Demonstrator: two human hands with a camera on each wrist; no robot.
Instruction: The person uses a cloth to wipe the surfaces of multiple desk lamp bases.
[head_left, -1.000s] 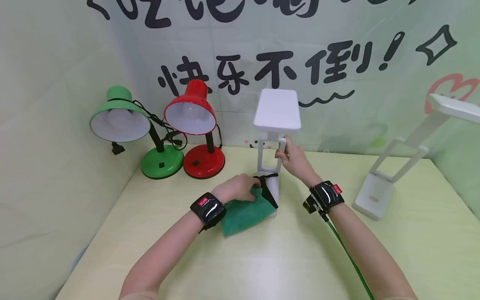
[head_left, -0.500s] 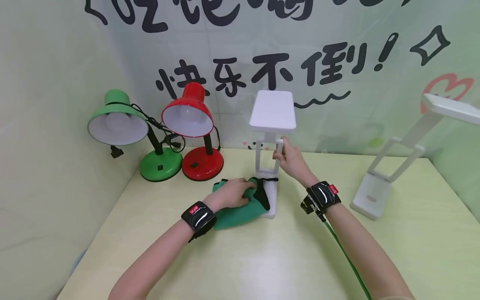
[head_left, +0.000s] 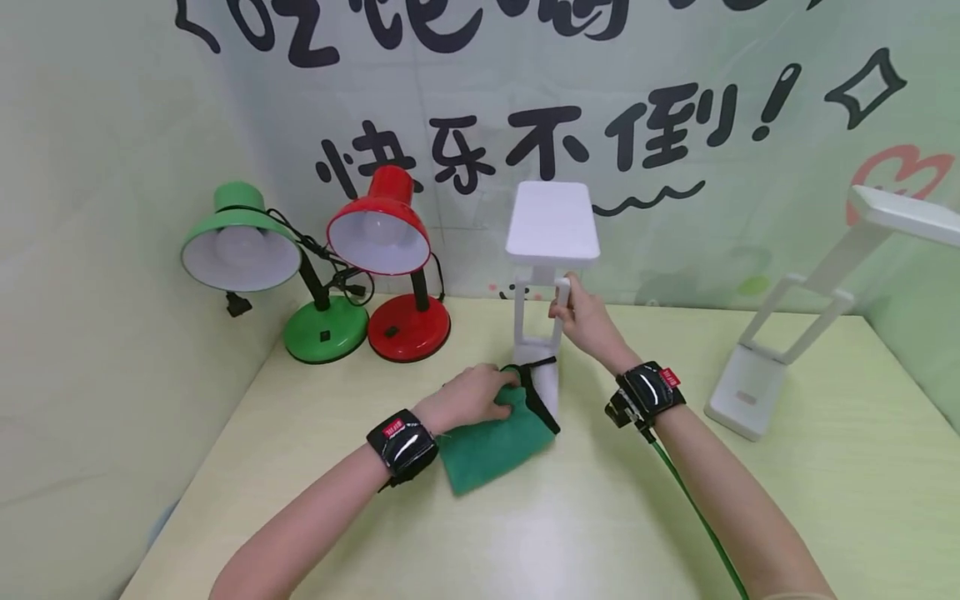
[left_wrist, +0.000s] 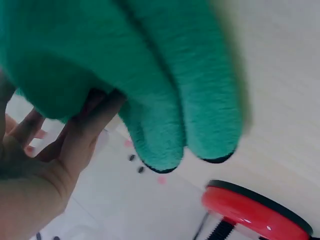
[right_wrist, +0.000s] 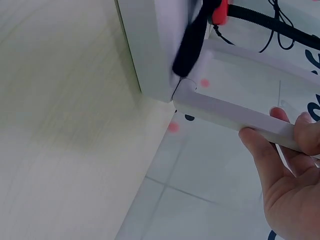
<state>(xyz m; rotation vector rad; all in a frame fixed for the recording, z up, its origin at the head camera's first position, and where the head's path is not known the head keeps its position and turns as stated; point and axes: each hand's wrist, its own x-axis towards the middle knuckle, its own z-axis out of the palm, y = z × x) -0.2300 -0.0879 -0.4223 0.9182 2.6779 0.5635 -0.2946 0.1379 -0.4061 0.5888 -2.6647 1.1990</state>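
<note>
In the head view my left hand (head_left: pixel 467 398) pinches a green cloth (head_left: pixel 491 457) with black edging, spread against the base of a white desk lamp (head_left: pixel 553 221). The left wrist view has the same cloth (left_wrist: pixel 150 75) hanging in folds from my fingers, with part of the hand hidden by it. My right hand (head_left: pixel 592 325) grips one bar of the lamp's frame-like arm. In the right wrist view, thumb and fingers close around that white bar (right_wrist: pixel 225 112), and a black strip of the cloth's edging (right_wrist: pixel 192 47) lies over the base. The cloth covers part of the base.
A green lamp (head_left: pixel 326 329) and a red lamp (head_left: pixel 408 329) stand at the back left, with a tangled black cord (head_left: pixel 345 275) beside them. Another white lamp (head_left: pixel 750 387) is on the right. A wall with black lettering rises behind the table (head_left: pixel 600 517).
The cloth shifted left off the lamp base and bunched up, then came back right and spread lower over it, my left hand moving with it. My right hand keeps its grip on the lamp.
</note>
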